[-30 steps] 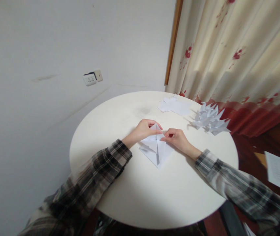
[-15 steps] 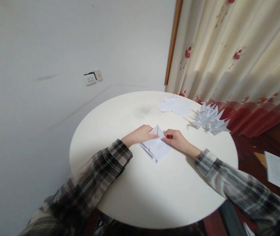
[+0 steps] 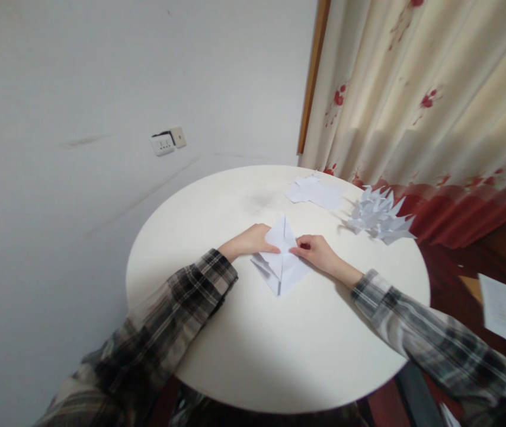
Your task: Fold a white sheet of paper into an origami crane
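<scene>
A folded sheet of white paper [image 3: 289, 274], diamond-shaped with a crease down its middle, lies on the round table between my hands. My left hand [image 3: 253, 239] grips its left side, the thumb on top near the crease and the other fingers partly hidden by the paper. Opposite it, my right hand [image 3: 315, 250] pinches the right edge between thumb and curled fingers. One flap on the lower left stands slightly raised from the layer below.
White round table [image 3: 244, 350]. Loose white paper pieces [image 3: 317, 193] lie toward its back. A cluster of pointed folded-paper shapes [image 3: 380, 214] stands at the right edge, near the curtain [image 3: 431, 101]. A wall with a socket [image 3: 163, 144] is to the left.
The paper's top flap has opened upward into a taller point, and its middle crease shows along more of its length. My left thumb has shifted slightly left and down; my right hand barely moved.
</scene>
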### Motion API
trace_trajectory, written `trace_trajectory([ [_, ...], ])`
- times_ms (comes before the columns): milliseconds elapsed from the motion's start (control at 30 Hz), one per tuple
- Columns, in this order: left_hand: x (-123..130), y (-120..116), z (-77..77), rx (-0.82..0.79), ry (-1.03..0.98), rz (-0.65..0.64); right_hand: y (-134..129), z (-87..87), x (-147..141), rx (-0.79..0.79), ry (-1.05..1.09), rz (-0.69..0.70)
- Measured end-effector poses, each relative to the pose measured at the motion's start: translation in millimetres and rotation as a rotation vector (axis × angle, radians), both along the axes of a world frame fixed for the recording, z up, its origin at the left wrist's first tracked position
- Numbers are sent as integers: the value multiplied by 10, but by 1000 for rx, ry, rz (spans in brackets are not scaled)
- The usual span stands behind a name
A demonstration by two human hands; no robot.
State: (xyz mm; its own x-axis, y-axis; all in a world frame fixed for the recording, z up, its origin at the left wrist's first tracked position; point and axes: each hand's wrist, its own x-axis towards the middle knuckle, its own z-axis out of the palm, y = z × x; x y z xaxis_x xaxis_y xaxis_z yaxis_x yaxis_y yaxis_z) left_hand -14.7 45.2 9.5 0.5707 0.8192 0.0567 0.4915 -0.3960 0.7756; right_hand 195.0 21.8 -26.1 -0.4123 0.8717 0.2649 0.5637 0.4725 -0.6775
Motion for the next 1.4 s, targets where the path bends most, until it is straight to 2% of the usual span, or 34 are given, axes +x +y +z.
trace_trajectory([
  [100,-43,38,-34,-23,-6,-42,-15,12,-1,-9,1,-7],
  [367,10,3,14,36,156,63,-40,37,-27,-18,-13,-31],
  [567,20,2,10,33,162,85,-71,50,-45,50,-93,-66],
  [733,3,16,-51,207,154,107,-104,89,-35,65,-178,-100],
  [800,20,-2,-80,276,156,149,-119,110,-51,92,-225,-100],
  [1100,146,-110,-220,396,94,295,-176,149,-118,300,-418,-142],
  [1233,154,-111,-242,474,141,318,-193,156,-113,381,-430,-163],
  [1400,148,-98,-250,474,235,316,-218,171,-125,425,-448,-162],
])
